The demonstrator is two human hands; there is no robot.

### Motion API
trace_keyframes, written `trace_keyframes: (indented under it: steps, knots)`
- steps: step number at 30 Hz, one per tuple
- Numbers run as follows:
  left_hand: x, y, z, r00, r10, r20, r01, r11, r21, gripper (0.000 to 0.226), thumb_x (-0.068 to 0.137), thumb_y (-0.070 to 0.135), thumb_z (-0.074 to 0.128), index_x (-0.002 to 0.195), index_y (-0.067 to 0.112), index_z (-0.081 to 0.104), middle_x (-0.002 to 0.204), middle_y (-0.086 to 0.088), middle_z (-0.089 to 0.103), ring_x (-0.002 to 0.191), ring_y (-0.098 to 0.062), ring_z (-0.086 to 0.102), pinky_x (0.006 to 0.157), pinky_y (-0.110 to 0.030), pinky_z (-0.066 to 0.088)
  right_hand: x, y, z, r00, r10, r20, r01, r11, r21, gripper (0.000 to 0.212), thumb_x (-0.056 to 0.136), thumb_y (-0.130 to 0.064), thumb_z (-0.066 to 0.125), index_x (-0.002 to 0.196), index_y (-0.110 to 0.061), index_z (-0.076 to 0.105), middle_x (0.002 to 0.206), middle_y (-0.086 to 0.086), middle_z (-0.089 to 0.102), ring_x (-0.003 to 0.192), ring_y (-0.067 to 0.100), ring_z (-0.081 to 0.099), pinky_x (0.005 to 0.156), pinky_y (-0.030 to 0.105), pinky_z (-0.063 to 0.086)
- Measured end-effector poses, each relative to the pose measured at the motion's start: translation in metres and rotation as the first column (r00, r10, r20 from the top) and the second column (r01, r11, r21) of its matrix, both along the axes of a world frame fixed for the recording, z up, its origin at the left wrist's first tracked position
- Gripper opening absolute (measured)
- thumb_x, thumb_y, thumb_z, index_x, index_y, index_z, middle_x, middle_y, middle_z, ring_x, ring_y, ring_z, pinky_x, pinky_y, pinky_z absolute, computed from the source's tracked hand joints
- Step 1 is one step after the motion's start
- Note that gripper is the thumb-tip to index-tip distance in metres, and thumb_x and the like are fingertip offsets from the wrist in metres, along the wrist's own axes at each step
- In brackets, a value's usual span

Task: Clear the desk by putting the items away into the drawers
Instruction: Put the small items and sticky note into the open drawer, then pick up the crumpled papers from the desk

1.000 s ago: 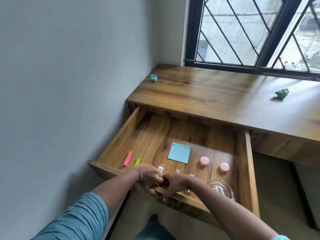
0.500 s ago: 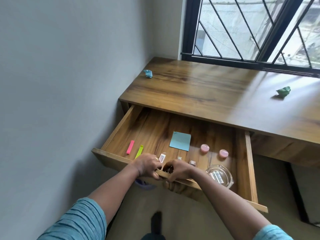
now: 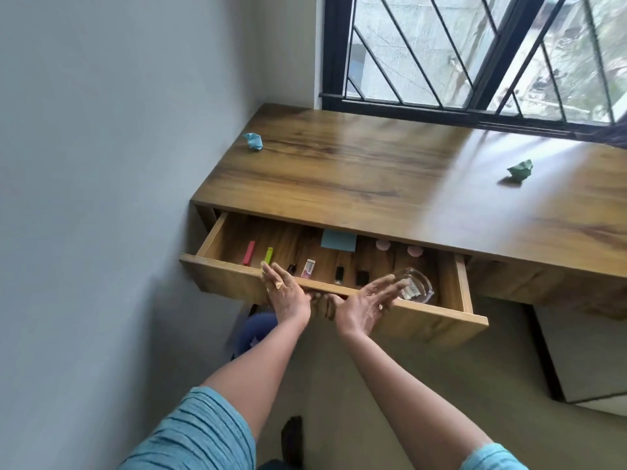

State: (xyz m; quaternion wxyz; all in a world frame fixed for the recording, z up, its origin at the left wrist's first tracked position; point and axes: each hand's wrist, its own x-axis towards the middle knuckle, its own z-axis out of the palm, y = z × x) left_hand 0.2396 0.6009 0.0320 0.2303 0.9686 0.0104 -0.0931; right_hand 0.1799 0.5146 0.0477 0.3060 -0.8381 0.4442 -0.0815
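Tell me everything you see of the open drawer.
The drawer is brown grained wood, a shallow tray with a plain front panel, pulled partway out under the desk's left end. The left hand and right hand, fingers straight, lie against its front edge. A glass dish sits in its right front corner.

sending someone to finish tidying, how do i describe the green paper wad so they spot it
Start at the wooden desk under the barred window. On its top, near the right end, lies the crumpled green paper. The only other wad, crumpled blue paper, sits far left by the wall.
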Motion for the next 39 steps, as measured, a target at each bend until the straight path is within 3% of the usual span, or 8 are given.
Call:
trace_keyframes:
  steps: [2,4,8,14,21,29,33,39]
  knots:
    - [0.005,-0.006,0.002,0.998,0.052,-0.043,-0.055,0.997,-0.056,0.110,0.084,0.026,0.069,0.145,-0.002,-0.019,0.154,-0.024,-0.021,0.146,-0.035,-0.003,0.117,-0.034,0.019,0.010,0.001,0.006,0.987,-0.162,0.022,0.156,0.972,0.173,0.133,0.073,-0.038,0.077,0.137,0.007,-0.031,0.145,0.029,-0.034,0.141,0.040,-0.021,0.119,0.044,0.013]
    - [0.008,-0.007,0.003,0.994,0.087,-0.073,-0.095,0.989,-0.112,0.112,0.082,0.022,0.072,0.146,-0.003,-0.017,0.155,-0.025,0.013,0.141,-0.035,0.027,0.108,-0.035,0.037,0.016,0.000,0.007,0.955,-0.293,0.048,0.259,0.902,0.347,0.131,0.071,-0.029,0.081,0.140,0.010,-0.024,0.150,0.031,-0.020,0.144,0.041,-0.003,0.116,0.037,0.018]
    - [0.019,-0.008,-0.002,0.972,0.162,-0.171,-0.205,0.938,-0.281,0.093,0.078,0.015,0.075,0.146,0.001,0.013,0.139,-0.020,0.046,0.128,-0.032,0.048,0.101,-0.036,0.044,0.022,-0.003,-0.003,0.929,-0.365,0.063,0.283,0.808,0.517,0.122,0.073,-0.026,0.079,0.143,0.014,-0.012,0.152,0.031,-0.003,0.143,0.034,0.015,0.112,0.025,0.019]
    - [0.026,-0.010,-0.010,0.927,0.278,-0.252,-0.371,0.784,-0.498,0.114,0.075,0.013,0.079,0.149,0.008,-0.007,0.147,-0.015,0.037,0.134,-0.032,0.041,0.107,-0.034,0.037,0.035,-0.010,-0.005,0.871,-0.466,0.154,0.293,0.746,0.598,0.131,0.068,-0.019,0.083,0.143,0.007,-0.022,0.155,0.023,-0.007,0.146,0.029,0.009,0.119,0.026,0.010]
    - [0.050,-0.025,-0.015,0.929,0.262,-0.261,-0.367,0.733,-0.573,0.120,0.072,0.010,0.081,0.150,0.012,-0.010,0.152,-0.015,0.030,0.138,-0.030,0.035,0.111,-0.036,0.031,0.056,-0.022,-0.008,0.819,-0.522,0.239,0.301,0.744,0.596,0.141,0.063,-0.020,0.086,0.141,-0.001,-0.029,0.154,0.013,-0.026,0.147,0.021,-0.006,0.116,0.019,0.000]
    - [0.081,-0.045,-0.032,0.924,0.240,-0.298,-0.379,0.681,-0.626,0.118,0.073,0.010,0.080,0.150,0.015,-0.009,0.148,-0.013,0.036,0.135,-0.027,0.040,0.110,-0.033,0.032,0.085,-0.041,-0.022,0.800,-0.541,0.257,0.334,0.760,0.558,0.142,0.063,-0.022,0.087,0.142,-0.010,-0.030,0.154,0.004,-0.028,0.147,0.022,0.001,0.119,0.032,0.019]
    - [0.099,-0.056,-0.035,0.928,0.239,-0.285,-0.370,0.678,-0.636,0.116,0.072,0.010,0.080,0.150,0.012,-0.005,0.148,-0.014,0.034,0.135,-0.026,0.038,0.109,-0.030,0.031,0.102,-0.052,-0.025,0.779,-0.572,0.259,0.381,0.758,0.529,0.136,0.065,-0.021,0.085,0.146,-0.015,-0.024,0.158,-0.001,-0.018,0.141,0.029,0.028,0.108,0.029,0.034]
    - [0.124,-0.072,-0.028,0.934,0.228,-0.275,-0.357,0.651,-0.670,0.137,0.066,0.012,0.085,0.145,0.009,-0.027,0.157,-0.015,0.012,0.143,-0.020,0.021,0.110,-0.020,0.016,0.124,-0.066,-0.023,0.766,-0.588,0.260,0.421,0.764,0.489,0.134,0.064,-0.020,0.086,0.147,-0.011,-0.019,0.160,0.005,0.001,0.134,0.033,0.039,0.103,0.029,0.039]
